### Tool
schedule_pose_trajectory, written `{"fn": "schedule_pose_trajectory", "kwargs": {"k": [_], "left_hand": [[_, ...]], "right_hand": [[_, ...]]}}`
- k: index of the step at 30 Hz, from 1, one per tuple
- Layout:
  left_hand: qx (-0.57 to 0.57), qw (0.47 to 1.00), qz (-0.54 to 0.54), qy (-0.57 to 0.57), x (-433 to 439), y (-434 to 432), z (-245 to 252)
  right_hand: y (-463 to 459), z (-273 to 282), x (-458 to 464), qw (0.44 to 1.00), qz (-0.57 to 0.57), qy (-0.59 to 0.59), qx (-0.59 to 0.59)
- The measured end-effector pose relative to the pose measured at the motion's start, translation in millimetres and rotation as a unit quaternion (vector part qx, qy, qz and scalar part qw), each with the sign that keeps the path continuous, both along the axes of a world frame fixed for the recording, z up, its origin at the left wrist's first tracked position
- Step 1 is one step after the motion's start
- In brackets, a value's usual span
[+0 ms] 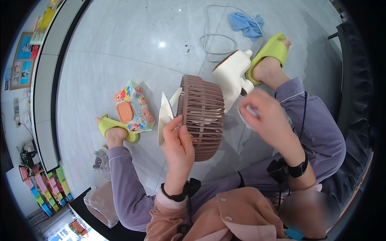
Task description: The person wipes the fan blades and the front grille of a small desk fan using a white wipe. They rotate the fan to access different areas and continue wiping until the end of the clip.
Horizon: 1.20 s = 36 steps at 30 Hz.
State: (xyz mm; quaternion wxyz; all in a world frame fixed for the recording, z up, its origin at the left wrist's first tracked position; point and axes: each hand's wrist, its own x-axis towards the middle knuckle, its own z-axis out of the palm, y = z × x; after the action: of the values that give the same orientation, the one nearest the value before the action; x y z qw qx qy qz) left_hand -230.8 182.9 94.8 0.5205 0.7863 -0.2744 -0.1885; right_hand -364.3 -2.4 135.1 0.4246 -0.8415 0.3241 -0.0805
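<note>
A small electric fan lies before me on the floor with its brown plastic grille (203,117) turned on its side. White fan blades (166,116) stick out at the left of the grille. My left hand (179,144) grips the grille's rim, close beside the blades. At the right, the white fan body (233,70) leans behind the grille. My right hand (265,116) is blurred and raised right of the grille, apart from it. Pinched in its fingers is a crumpled white wipe (248,117), partly hidden by the hand.
A pack of wipes (138,110) with an orange lid stands at the left. A grey cord (206,45) loops across the tiles near a blue cloth (247,25). My feet wear green slippers (271,51). A black sofa (354,105) borders the right, a long cabinet (45,90) the left.
</note>
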Motion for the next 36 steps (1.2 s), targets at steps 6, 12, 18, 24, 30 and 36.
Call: {"fn": "schedule_pose_trajectory", "kwargs": {"k": [6, 12, 18, 24, 30, 36], "left_hand": [[0.022, 0.999, 0.009, -0.021, -2, -1, 0], [0.018, 0.999, 0.049, 0.014, -2, -5, 5], [0.018, 0.997, 0.078, -0.007, 3, -5, 5], [0.054, 0.998, 0.029, -0.021, -7, 0, 7], [0.027, 0.996, -0.003, -0.085, -14, 0, 5], [0.036, 0.994, -0.017, -0.101, -14, 2, 0]], "right_hand": [[14, -12, 73, 0.959, 0.167, -0.201, -0.108], [20, -24, 57, 0.985, 0.124, -0.075, -0.094], [-18, -11, 35, 0.981, 0.18, 0.075, -0.022], [-11, -6, 73, 0.96, 0.166, -0.227, -0.016], [9, -11, 77, 0.968, 0.205, -0.06, -0.135], [1, -19, 45, 0.978, 0.183, -0.041, -0.096]]}}
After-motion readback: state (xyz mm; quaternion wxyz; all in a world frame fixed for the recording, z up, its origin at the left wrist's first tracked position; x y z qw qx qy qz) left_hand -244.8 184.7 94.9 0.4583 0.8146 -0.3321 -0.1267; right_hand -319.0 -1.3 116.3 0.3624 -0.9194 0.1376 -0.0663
